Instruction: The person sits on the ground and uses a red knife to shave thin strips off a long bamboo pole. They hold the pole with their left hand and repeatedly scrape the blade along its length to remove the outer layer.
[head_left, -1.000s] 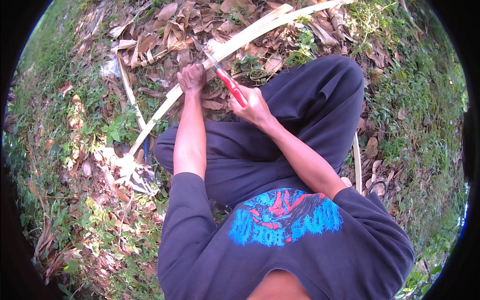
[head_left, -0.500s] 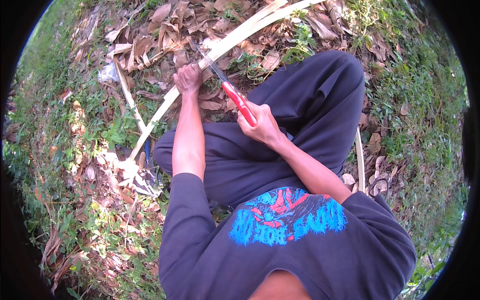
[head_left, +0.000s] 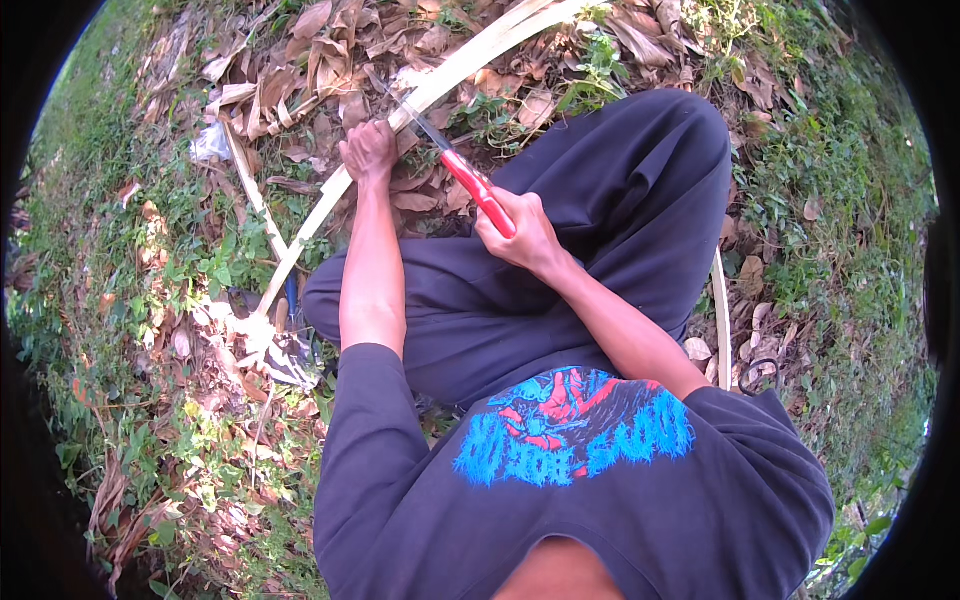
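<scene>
A long pale strip of split wood or bamboo point(head_left: 468, 68) runs from the far middle down to the near left, beside my bent legs. My left hand point(head_left: 368, 152) is closed around it, with its fingers curled and partly hidden. My right hand point(head_left: 522, 235) grips the red handle of a hand saw point(head_left: 468, 180). The saw's narrow grey blade point(head_left: 428, 128) lies across the strip just beyond my left hand, its tip sticking out past the far side. The teeth are too small to make out.
Dry brown leaves point(head_left: 330, 60) and green weeds point(head_left: 800, 230) cover the ground. Another pale strip point(head_left: 250, 185) lies at left, near clear plastic point(head_left: 210, 144) and a blue-handled object point(head_left: 291, 295). One more strip point(head_left: 721, 320) lies right of my knee.
The view has shifted slightly, so the strip and my left hand appear a little further left and up. The saw stays across the strip, its handle and my right hand moved only slightly.
</scene>
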